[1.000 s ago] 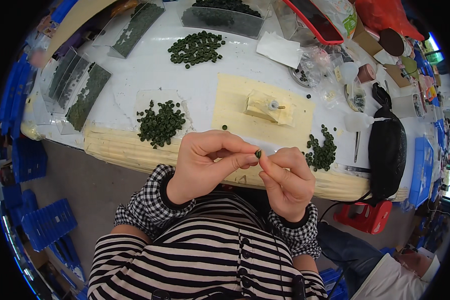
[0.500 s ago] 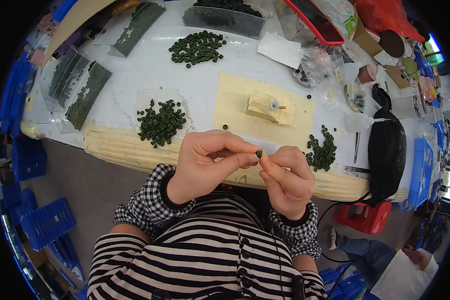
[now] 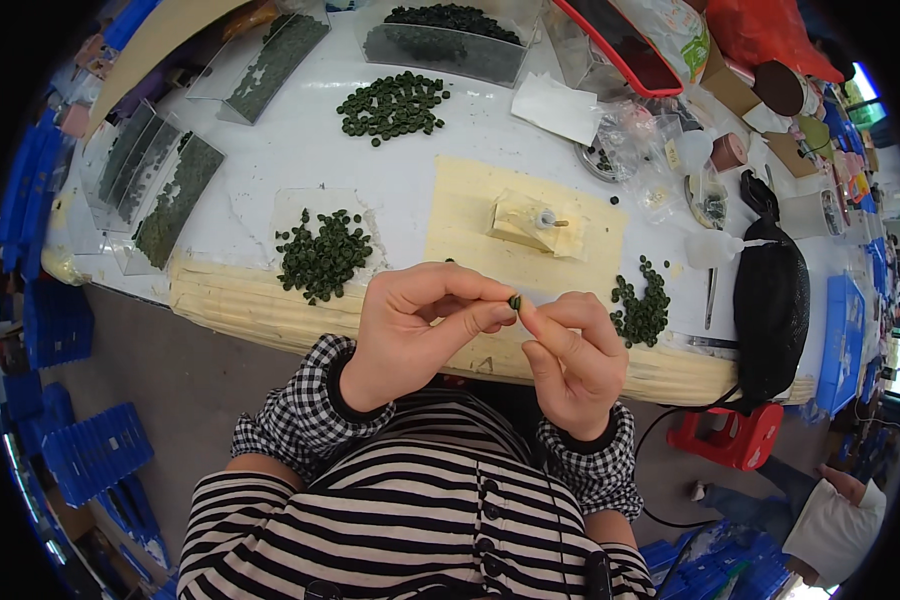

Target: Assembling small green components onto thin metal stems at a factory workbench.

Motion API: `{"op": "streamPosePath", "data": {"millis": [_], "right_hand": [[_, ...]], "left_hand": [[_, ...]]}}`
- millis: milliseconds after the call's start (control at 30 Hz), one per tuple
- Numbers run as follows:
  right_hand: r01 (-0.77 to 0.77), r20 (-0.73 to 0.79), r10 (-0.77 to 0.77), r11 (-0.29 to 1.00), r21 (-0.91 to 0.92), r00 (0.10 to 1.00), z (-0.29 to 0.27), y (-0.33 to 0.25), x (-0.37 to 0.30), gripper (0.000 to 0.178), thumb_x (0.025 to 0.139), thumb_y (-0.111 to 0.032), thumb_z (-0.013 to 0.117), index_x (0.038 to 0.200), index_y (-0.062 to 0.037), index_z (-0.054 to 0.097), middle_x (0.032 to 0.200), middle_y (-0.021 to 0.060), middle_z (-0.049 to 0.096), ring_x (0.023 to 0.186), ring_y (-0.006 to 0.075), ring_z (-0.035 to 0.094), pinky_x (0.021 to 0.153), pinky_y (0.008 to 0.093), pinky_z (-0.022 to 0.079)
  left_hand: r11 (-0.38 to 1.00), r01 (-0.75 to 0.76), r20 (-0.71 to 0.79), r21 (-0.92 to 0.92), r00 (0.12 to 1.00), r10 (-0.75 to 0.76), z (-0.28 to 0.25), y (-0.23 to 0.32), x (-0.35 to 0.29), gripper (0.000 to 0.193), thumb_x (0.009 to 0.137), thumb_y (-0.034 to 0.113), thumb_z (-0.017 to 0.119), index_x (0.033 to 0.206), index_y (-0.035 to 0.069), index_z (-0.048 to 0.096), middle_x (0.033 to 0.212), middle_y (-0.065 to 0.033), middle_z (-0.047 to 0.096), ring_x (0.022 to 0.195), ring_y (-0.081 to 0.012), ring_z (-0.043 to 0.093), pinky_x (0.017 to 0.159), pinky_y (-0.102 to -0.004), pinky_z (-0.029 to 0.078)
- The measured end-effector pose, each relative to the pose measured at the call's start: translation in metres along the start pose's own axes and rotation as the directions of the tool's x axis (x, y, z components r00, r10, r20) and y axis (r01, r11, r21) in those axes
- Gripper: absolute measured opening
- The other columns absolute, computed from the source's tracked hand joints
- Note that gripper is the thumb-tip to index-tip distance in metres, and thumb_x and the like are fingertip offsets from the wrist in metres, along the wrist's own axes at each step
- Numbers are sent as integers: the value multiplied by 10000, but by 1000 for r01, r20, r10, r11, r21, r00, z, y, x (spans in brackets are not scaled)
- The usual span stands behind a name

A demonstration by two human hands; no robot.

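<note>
My left hand (image 3: 410, 325) is closed in a pinch, with a small dark green disc (image 3: 514, 302) between its thumb and index fingertip. My right hand (image 3: 582, 350) meets it from the other side; its fingers are curled and an index fingertip presses against the disc. Just beyond the left hand lies a pile of similar green discs (image 3: 322, 255) on a clear sheet. A smaller pile (image 3: 640, 305) is to the right of my right hand. A yellowish block with a small pin on top (image 3: 530, 222) stands on a pale yellow sheet (image 3: 455, 200) ahead.
Clear bins (image 3: 445, 52) of green discs line the back and left, near another loose pile (image 3: 393, 105). At right are tweezers (image 3: 710, 298), a squeeze bottle (image 3: 718, 246) and a black bag (image 3: 772, 310). A red-framed phone (image 3: 635, 55) lies behind. A person (image 3: 835, 520) is at lower right.
The disc between my fingertips has turned slightly, and both hands stay in nearly the same place. At lower right, the other person has shifted.
</note>
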State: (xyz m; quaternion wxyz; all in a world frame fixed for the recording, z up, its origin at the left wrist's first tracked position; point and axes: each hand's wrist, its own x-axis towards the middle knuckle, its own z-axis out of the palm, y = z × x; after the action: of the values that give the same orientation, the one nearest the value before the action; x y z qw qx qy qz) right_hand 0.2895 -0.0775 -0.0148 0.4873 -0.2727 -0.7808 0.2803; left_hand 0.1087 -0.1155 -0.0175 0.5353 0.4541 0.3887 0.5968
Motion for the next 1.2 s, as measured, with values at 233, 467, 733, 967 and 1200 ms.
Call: {"op": "streamPosePath", "data": {"millis": [233, 467, 733, 967, 1200], "right_hand": [[-203, -204, 138, 918, -342, 969, -9, 12, 35, 197, 769, -5, 740, 963, -18, 708, 861, 93, 616, 775, 226, 590, 662, 314, 470], [-144, -179, 73, 895, -422, 981, -6, 23, 44, 146, 772, -7, 743, 907, -26, 691, 856, 94, 609, 777, 228, 587, 657, 314, 459], [-203, -147, 237, 956, 212, 960, -7, -13, 35, 73, 910, -3, 615, 978, 24, 610, 957, 110, 612, 835, 166, 592, 754, 250, 491], [-260, -54, 290, 913, 315, 955, -2, -12, 32, 77, 950, -25, 574, 1000, 34, 579, 995, 107, 590, 874, 145, 606, 784, 248, 513], [-240, -51, 262, 933, 269, 964, -1, -10, 32, 74, 945, -17, 581, 991, 41, 580, 990, 112, 588, 817, 159, 635, 775, 262, 528]], "left_hand": [[750, 322, 123, -579, 943, -309, -9, -17, 7, 165, 973, 85, 570, 1112, 16, 626, 1026, -140, 693, 894, -178, 694, 776, -224, 570], [542, 400, 266, -739, 913, -310, -8, -25, 5, 182, 976, 85, 561, 1132, 26, 635, 1179, -152, 646, 1058, -196, 653, 901, -245, 556], [559, 399, 271, -727, 915, -299, -2, -23, 5, 175, 985, 83, 541, 1130, 23, 617, 1252, -165, 599, 1123, -201, 616, 950, -237, 534], [537, 407, 296, -738, 912, -284, -2, -23, 4, 183, 983, 80, 544, 1132, 13, 626, 1285, -174, 583, 1144, -216, 610, 980, -264, 523], [518, 408, 301, -752, 911, -280, -2, -25, 4, 183, 982, 72, 543, 1128, 11, 635, 1287, -170, 586, 1148, -222, 609, 993, -277, 518]]}}
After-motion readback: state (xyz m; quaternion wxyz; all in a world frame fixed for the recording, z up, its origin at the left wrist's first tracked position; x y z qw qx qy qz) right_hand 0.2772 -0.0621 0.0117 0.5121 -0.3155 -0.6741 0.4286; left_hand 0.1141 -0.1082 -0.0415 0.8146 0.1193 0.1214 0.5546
